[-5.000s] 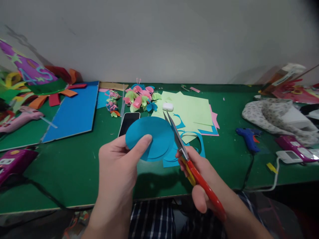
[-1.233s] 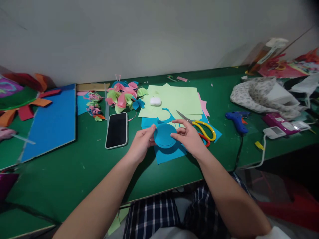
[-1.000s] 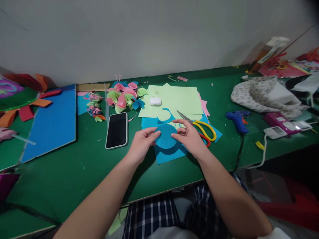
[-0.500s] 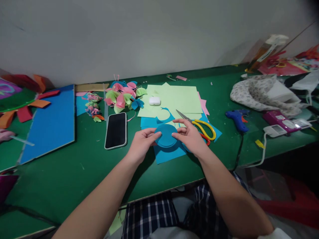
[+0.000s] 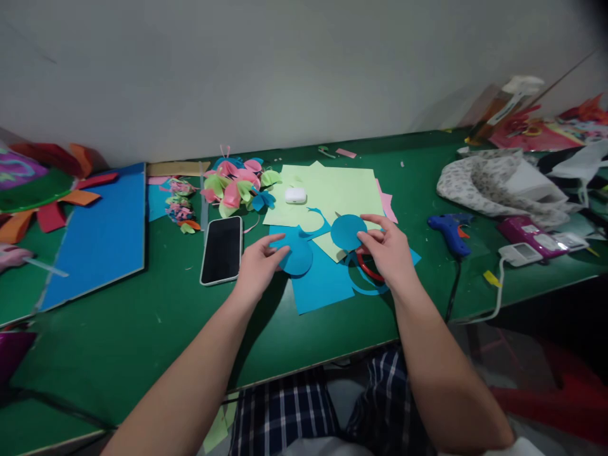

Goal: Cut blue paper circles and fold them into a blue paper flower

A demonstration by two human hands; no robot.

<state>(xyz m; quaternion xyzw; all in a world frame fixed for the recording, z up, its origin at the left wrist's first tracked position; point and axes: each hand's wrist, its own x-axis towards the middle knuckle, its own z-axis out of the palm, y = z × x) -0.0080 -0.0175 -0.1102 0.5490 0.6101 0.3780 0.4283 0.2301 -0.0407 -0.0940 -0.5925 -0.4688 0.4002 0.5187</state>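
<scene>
My left hand (image 5: 260, 265) pinches a blue paper circle (image 5: 297, 254) by its left edge. A second blue paper circle (image 5: 348, 232) is gripped at its right edge by my right hand (image 5: 387, 247). The two circles are apart, held above the papers. Below lie a blue paper sheet (image 5: 319, 290), a cut blue scrap with a round gap (image 5: 317, 229) and pale green sheets (image 5: 344, 190). Scissors with a red handle (image 5: 369, 269) rest under my right hand, mostly hidden, beside a curved blue offcut (image 5: 363, 288).
A phone (image 5: 221, 250) lies left of my left hand. Paper flowers (image 5: 237, 183) and a white earbud case (image 5: 295, 196) sit behind. To the right are a blue glue gun (image 5: 451, 233), a cloth pouch (image 5: 475, 183) and a purple device (image 5: 525, 235). A blue board (image 5: 107, 234) is at left.
The blue circles, stacked together before, are now separated, one in each hand. My hands have moved apart, left hand to the left and right hand to the right.
</scene>
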